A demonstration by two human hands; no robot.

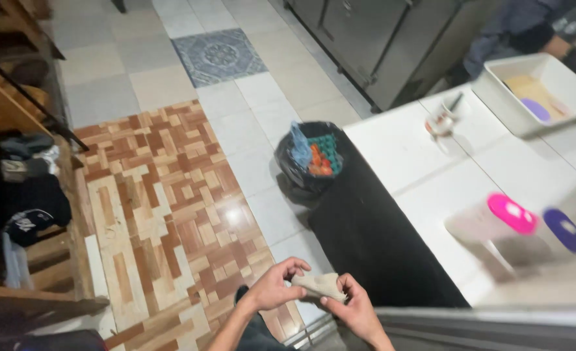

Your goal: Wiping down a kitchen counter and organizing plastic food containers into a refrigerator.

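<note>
A small beige piece of dough (318, 285) sits between the two hands, low in the view and above the floor, not on the counter. The left hand (276, 285) holds its left end: the fingers (296, 264) curl over the top and the thumb presses from below, so the hand is nearly closed around it. The right hand (354, 307) holds the right end in the same way, with its fingertips pinched on the lower edge. Both hands touch the dough and almost touch each other.

Under them is a floor of wooden pattern and pale tiles (171, 214). Further ahead stands a black trash bag (309, 158) with coloured waste inside. At the right is a white counter (424, 175) with blurred containers, one with a pink lid (512, 214) and one with a purple lid (566, 231). At the far end another person (528, 29) stands behind a white tray (506, 97).
</note>
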